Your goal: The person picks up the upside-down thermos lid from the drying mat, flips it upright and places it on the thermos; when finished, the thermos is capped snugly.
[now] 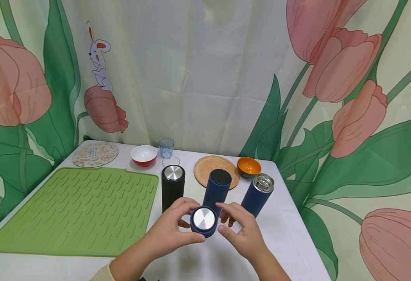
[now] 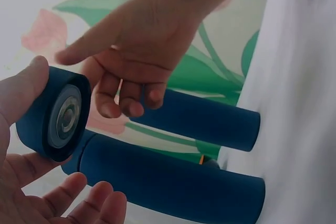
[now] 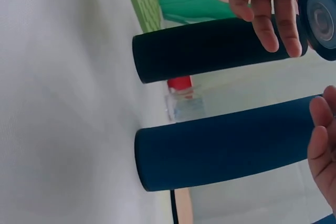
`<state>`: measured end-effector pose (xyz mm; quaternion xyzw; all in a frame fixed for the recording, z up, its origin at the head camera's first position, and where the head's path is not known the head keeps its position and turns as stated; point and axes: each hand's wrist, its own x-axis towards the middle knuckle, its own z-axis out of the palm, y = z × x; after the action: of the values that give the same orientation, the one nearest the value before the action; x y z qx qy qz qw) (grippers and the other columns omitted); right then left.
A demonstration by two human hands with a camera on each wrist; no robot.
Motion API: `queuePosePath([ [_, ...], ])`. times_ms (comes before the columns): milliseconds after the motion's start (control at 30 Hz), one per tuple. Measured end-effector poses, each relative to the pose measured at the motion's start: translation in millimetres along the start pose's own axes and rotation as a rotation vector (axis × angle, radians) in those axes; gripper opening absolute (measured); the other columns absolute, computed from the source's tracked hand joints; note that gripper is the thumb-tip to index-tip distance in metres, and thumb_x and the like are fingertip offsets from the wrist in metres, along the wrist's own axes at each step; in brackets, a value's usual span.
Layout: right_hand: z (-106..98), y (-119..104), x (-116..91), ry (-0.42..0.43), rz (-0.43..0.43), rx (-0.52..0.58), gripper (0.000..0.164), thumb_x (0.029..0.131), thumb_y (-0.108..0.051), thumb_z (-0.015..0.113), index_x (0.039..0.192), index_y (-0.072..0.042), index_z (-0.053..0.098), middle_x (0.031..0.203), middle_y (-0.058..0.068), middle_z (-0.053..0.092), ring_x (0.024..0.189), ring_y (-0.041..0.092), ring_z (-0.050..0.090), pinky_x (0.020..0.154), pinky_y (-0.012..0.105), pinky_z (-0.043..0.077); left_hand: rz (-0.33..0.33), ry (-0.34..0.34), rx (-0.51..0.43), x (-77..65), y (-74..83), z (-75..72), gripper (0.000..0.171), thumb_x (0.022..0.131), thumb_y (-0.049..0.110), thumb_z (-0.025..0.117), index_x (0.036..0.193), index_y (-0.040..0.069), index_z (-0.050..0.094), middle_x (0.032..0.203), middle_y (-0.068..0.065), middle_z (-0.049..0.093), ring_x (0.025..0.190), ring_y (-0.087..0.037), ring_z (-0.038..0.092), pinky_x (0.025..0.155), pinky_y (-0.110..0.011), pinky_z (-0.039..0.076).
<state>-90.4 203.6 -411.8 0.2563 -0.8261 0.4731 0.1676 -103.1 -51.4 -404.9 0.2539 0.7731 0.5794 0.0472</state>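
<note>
In the head view my left hand [image 1: 172,228] pinches a dark blue bottle lid [image 1: 204,219] with a silver disc on top, between thumb and fingers. The left wrist view shows the lid's underside [image 2: 67,115] with its pale inner ring. My right hand [image 1: 242,228] hangs just right of the lid, thumb and fingers apart and bent a little, holding nothing. Behind the lid stands a blue bottle [image 1: 217,191] with a dark top. To the right, an uncapped blue bottle [image 1: 256,199] shows its steel mouth. A black bottle [image 1: 173,189] with a silver-topped lid stands left.
A green ridged mat [image 1: 75,210] covers the table's left side. Along the back are a floral round mat [image 1: 95,154], a red-and-white bowl [image 1: 144,155], a clear glass [image 1: 166,147], a round wooden board [image 1: 205,166] and an orange bowl [image 1: 249,167]. A printed curtain [image 1: 205,78] hangs behind.
</note>
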Motion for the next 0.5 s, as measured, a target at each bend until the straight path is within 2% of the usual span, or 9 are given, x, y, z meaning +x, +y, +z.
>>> queuePosePath([
  [133, -0.2, 2.0, -0.5, -0.075, 0.014, 0.002, 0.062, 0.085, -0.017, 0.089, 0.143, -0.018, 0.067, 0.099, -0.002, 0.068, 0.089, 0.014, 0.063, 0.073, 0.028, 0.057, -0.011, 0.002, 0.004, 1.4, -0.7, 0.8, 0.051, 0.076, 0.040, 0.096, 0.121, 0.037, 0.070, 0.132, 0.008, 0.058, 0.116, -0.016, 0.061, 0.088, -0.033, 0.058],
  [233, 1.4, 2.4, -0.2, -0.093, -0.014, 0.006, 0.072, 0.078, -0.015, 0.094, 0.144, -0.016, 0.067, 0.099, -0.004, 0.065, 0.089, 0.013, 0.060, 0.073, 0.026, 0.056, -0.006, 0.001, 0.008, 2.3, -1.3, 2.0, 0.054, 0.076, 0.042, 0.096, 0.123, 0.038, 0.070, 0.131, 0.011, 0.057, 0.116, -0.016, 0.061, 0.088, -0.033, 0.058],
  [367, 4.5, 1.8, 0.6, -0.084, -0.047, 0.038, 0.073, 0.072, -0.013, 0.097, 0.141, -0.015, 0.070, 0.097, -0.004, 0.062, 0.085, 0.016, 0.057, 0.070, 0.026, 0.053, -0.005, 0.016, 0.029, 1.6, 0.4, 4.7, 0.056, 0.076, 0.045, 0.096, 0.125, 0.042, 0.069, 0.131, 0.012, 0.058, 0.114, -0.016, 0.062, 0.087, -0.033, 0.058],
  [500, 5.4, 2.7, -1.0, -0.082, -0.025, 0.066, 0.069, 0.074, -0.013, 0.095, 0.139, -0.016, 0.072, 0.096, -0.003, 0.061, 0.083, 0.016, 0.056, 0.070, 0.028, 0.052, -0.002, 0.031, 0.081, -0.2, 3.5, 7.6, 0.058, 0.076, 0.051, 0.094, 0.128, 0.045, 0.067, 0.132, 0.013, 0.057, 0.115, -0.014, 0.062, 0.088, -0.032, 0.057],
])
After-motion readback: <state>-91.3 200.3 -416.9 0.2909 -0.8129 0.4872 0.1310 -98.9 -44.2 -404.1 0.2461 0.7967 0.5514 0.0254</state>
